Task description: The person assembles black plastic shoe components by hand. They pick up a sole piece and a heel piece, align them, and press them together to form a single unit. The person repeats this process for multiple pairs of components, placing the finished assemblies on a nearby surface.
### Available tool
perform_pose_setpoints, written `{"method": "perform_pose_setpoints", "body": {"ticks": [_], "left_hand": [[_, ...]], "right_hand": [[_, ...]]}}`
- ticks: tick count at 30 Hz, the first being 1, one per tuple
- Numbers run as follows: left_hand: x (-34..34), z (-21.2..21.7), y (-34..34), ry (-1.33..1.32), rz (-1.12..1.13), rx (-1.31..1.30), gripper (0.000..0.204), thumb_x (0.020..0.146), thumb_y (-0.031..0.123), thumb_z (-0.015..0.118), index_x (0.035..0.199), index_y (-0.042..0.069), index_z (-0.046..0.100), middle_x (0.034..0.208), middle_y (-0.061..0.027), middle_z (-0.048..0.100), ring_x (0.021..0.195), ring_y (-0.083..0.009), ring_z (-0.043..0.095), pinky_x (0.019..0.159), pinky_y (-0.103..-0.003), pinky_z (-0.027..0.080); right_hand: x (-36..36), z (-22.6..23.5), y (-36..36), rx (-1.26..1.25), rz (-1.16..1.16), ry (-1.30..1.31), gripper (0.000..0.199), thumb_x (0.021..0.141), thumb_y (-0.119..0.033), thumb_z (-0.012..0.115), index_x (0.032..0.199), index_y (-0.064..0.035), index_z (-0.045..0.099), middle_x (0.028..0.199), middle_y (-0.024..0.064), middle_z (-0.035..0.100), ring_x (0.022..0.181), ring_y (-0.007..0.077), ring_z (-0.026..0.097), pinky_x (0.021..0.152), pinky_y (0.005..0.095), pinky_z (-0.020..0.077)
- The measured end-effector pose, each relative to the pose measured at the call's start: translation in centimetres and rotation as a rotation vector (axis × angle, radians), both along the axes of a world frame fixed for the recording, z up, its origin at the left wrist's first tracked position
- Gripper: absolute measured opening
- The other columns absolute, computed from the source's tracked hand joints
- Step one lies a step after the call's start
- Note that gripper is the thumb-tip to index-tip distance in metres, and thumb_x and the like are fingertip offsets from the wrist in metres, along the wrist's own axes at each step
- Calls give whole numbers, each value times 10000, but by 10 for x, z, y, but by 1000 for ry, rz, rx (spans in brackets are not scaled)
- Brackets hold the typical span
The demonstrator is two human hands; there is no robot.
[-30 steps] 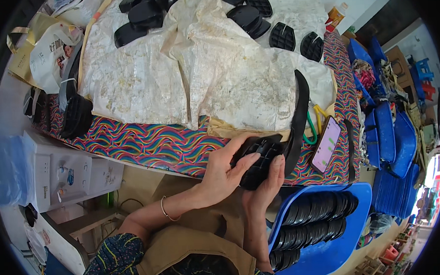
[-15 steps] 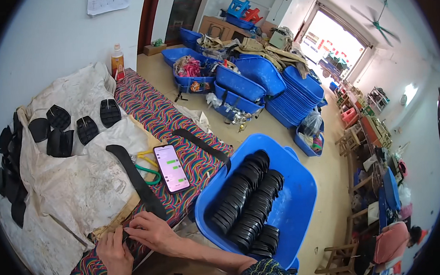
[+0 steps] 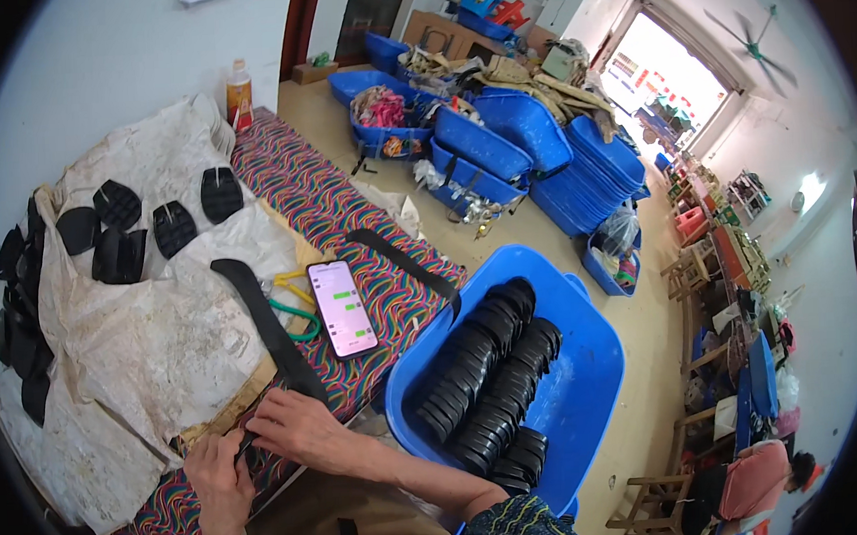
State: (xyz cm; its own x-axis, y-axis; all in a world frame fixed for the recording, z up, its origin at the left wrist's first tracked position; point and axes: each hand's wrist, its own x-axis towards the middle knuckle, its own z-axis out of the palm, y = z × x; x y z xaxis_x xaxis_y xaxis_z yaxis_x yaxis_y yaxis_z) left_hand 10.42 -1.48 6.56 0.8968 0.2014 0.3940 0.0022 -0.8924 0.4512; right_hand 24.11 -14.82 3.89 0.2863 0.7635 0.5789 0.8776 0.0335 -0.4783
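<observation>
My left hand (image 3: pixel 219 480) and my right hand (image 3: pixel 299 431) meet at the near edge of the table. Both are closed on a small dark piece (image 3: pixel 246 442), mostly hidden by the fingers. Just beyond them a long black strip (image 3: pixel 269 329) lies across the edge of a stained whitish cloth (image 3: pixel 176 353). Beside the strip are a tool with yellow and green handles (image 3: pixel 293 311), partly covered, and a lit smartphone (image 3: pixel 342 309). Several black ribbed curved pieces (image 3: pixel 220 194) rest on the cloth, with more heaped at its left edge (image 3: pixel 27 332).
A blue tub (image 3: pixel 588 356) right of the table holds rows of stacked black curved pieces (image 3: pixel 498 390). A second black strip (image 3: pixel 404 264) lies on the patterned tablecloth (image 3: pixel 298 177). Stacked blue tubs (image 3: pixel 589 182) stand farther off. A seated person (image 3: pixel 755 483) is at far right.
The view has shifted slightly, so the table and tub sit a little higher and the far tubs farther right. My hands stay together, with slightly more of the dark piece showing.
</observation>
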Motion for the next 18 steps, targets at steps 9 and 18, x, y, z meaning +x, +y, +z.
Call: {"method": "perform_pose_setpoints", "body": {"ticks": [9,18], "left_hand": [[10,0,-5,-97,-22,-42,452,633,-138,573,1059,-11,657,710,-140,452,652,-332,468,576,-441,359],[15,5,-6,-33,-9,-73,436,652,-121,558,1067,-2,621,758,-161,479,704,-366,498,619,-467,375]], "right_hand": [[1,-16,-2,7,-63,-48,241,784,-159,707,942,-40,570,901,83,520,936,262,522,774,372,478],[2,-19,-7,94,-20,176,248,737,-101,735,921,-20,589,911,91,524,870,268,534,748,374,490]]}}
